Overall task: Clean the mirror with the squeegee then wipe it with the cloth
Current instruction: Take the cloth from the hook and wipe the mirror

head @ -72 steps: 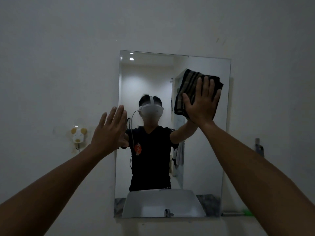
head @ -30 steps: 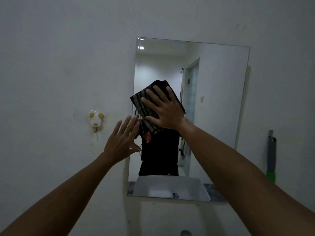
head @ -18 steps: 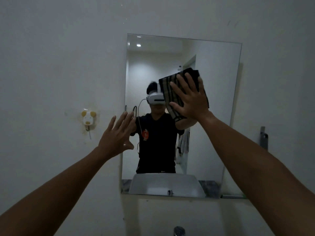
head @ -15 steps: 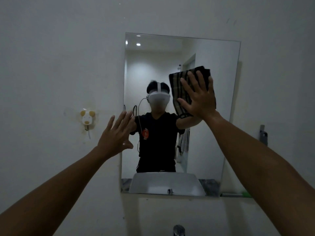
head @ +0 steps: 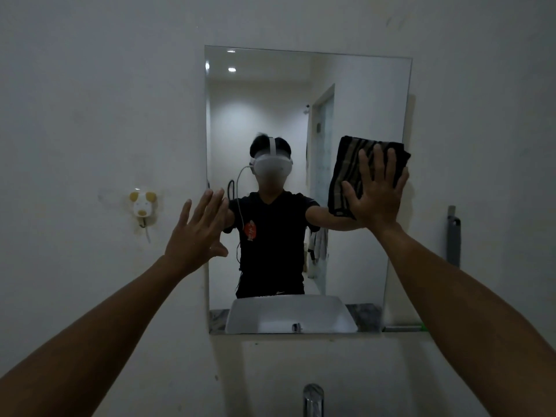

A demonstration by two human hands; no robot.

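A frameless rectangular mirror point(head: 264, 115) hangs on the white wall ahead. My right hand point(head: 376, 194) presses a dark striped folded cloth point(head: 346, 170) flat against the glass near the mirror's right edge, at mid height. My left hand point(head: 198, 230) rests flat with fingers spread at the mirror's left edge, holding nothing. A grey squeegee point(head: 452, 233) stands upright against the wall to the right of the mirror; its lower part is hidden behind my right forearm.
A small animal-shaped wall hook point(head: 143, 204) is stuck to the wall left of the mirror. A chrome tap point(head: 313, 398) rises at the bottom edge. A thin green-tipped item point(head: 404, 328) lies by the mirror's lower right corner. A person and a white basin show in the reflection.
My right hand slid the cloth from the mirror's middle across to its right edge and slightly down. My left hand stayed at the left edge.
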